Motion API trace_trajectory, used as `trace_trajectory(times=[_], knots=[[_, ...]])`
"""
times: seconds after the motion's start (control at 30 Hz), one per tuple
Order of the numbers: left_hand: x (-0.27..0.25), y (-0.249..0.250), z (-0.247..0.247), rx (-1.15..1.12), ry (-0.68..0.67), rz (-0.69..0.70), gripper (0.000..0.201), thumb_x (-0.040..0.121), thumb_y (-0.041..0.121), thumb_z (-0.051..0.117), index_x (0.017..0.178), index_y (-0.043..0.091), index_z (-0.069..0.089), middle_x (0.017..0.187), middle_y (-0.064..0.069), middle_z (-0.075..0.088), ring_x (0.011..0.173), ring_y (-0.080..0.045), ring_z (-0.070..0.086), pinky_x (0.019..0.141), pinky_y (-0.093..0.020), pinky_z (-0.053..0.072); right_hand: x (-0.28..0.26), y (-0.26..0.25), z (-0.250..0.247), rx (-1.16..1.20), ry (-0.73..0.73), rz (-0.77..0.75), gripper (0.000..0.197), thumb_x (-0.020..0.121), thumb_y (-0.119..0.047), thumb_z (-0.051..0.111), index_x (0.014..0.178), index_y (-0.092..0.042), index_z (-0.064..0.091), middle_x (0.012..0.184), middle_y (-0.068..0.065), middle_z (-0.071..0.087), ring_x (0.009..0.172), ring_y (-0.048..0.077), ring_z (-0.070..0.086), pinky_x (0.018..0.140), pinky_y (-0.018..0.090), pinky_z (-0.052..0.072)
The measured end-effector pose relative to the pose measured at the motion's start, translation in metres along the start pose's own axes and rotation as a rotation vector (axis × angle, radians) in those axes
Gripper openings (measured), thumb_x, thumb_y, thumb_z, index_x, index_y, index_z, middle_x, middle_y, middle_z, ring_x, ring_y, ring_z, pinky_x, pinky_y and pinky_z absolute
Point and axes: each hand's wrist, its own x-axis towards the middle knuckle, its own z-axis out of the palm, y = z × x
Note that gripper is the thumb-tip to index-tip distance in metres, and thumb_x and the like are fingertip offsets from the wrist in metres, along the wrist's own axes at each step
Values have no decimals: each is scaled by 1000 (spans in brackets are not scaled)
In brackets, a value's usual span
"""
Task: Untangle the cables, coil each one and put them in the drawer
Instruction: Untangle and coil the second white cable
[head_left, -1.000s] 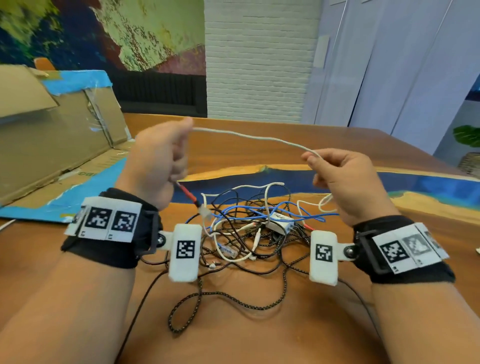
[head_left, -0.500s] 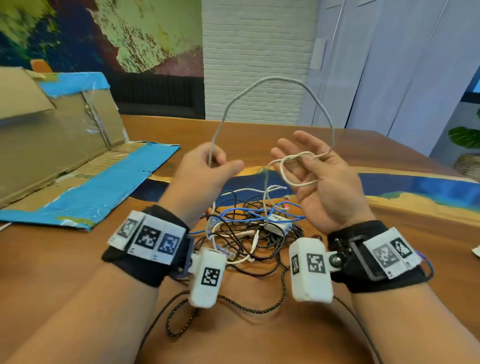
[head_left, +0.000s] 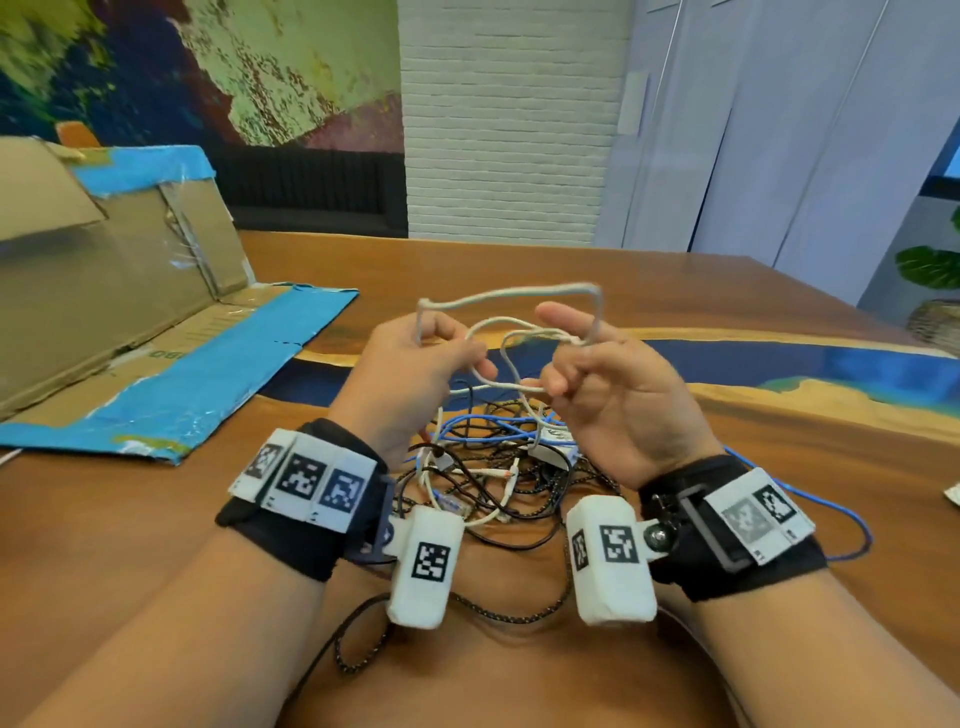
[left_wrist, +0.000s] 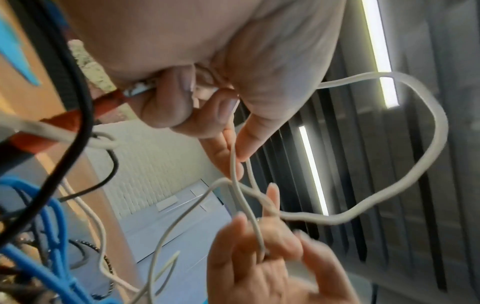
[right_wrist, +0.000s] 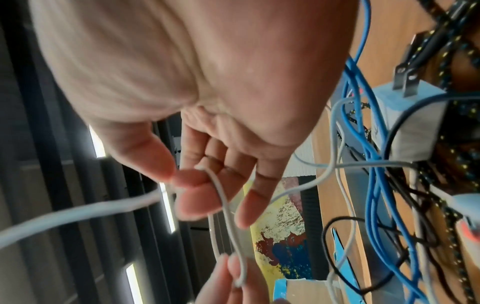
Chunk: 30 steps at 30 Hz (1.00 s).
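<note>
A white cable (head_left: 511, 292) arches in a loop between both raised hands, above a tangle of cables (head_left: 483, 467) on the wooden table (head_left: 779, 519). My left hand (head_left: 441, 343) pinches the white cable (left_wrist: 439, 131) with curled fingers (left_wrist: 226, 111). A red connector (left_wrist: 64, 121) hangs just under that hand. My right hand (head_left: 566, 358) holds several turns of the same cable (right_wrist: 78, 211), pinched between thumb and fingers (right_wrist: 192, 181). The tangle holds blue cable (right_wrist: 374, 185), black cables and a white charger plug (right_wrist: 415, 127). No drawer is in view.
A flattened cardboard box with blue tape (head_left: 104, 291) lies on the table's left side. A black braided cable (head_left: 363, 649) trails from the tangle toward the near edge. A potted plant (head_left: 930, 265) stands beyond the far right corner.
My hands have come closer together. The tall upright loop of white cable has dropped into a lower, flatter loop, and my right hand's fingers have curled in around its turns.
</note>
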Motion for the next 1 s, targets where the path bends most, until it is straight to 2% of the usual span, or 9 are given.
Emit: trace_trajectory(times=[0.07,0.17,0.27,0.43,0.53,0.6,0.7,0.9,1.0], knots=[[3,0,-7,-116,-15,-64,9,96,8,62,87,8,62,77,-11,71,41,-10,28,37,-18,22,-2,-5,-3,27,-38,60,47,77,-6,49,120,2,67,65,8,49,58,23,55,69,35,58],[4,-1,-6,-143,-58,-89,11,96,8,62,86,8,65,69,-9,60,44,-11,31,36,-18,23,0,-1,-1,-321,11,81,18,91,-5,62,104,1,72,62,11,52,52,24,60,75,48,61],[1,-2,1,-36,-107,-98,18,99,21,63,89,8,68,58,-1,45,45,-11,29,38,-20,22,5,5,-1,-460,131,44,5,90,-3,70,94,0,69,60,11,60,47,23,61,68,42,61],[5,3,-10,-116,-39,-98,25,105,27,51,88,15,63,52,6,31,41,-10,19,36,-22,18,10,-11,-10,-94,325,-69,6,93,-4,65,96,-9,67,64,-1,66,49,11,51,78,36,56],[14,4,-25,-252,108,-123,23,106,20,41,86,19,54,46,7,29,37,-9,17,34,-21,13,12,-23,-24,102,440,-133,9,94,-8,63,91,-14,70,51,-3,42,49,11,43,79,34,54],[17,2,-32,-315,178,-129,22,104,17,39,86,20,52,45,6,28,35,-9,16,34,-19,12,12,-28,-32,169,446,-150,16,99,-7,54,102,-16,68,49,-6,33,43,9,36,65,28,52],[22,2,-45,-356,274,-157,18,101,19,44,84,23,52,45,7,29,34,-8,16,35,-18,10,10,-40,-46,259,426,-210,28,102,-7,44,118,-21,62,62,-6,46,39,7,26,44,18,34],[22,10,-56,-202,289,-163,25,97,14,57,116,29,65,81,1,56,43,-8,35,33,-18,20,10,-53,-63,4,646,-199,46,97,5,37,136,-11,57,78,1,49,49,9,33,46,21,33],[17,9,-38,1,248,-147,36,92,10,64,119,34,64,108,-7,59,57,-14,49,33,-18,26,13,-39,-52,-323,634,-109,64,94,-3,60,152,-15,35,111,4,54,84,15,57,79,33,52]])
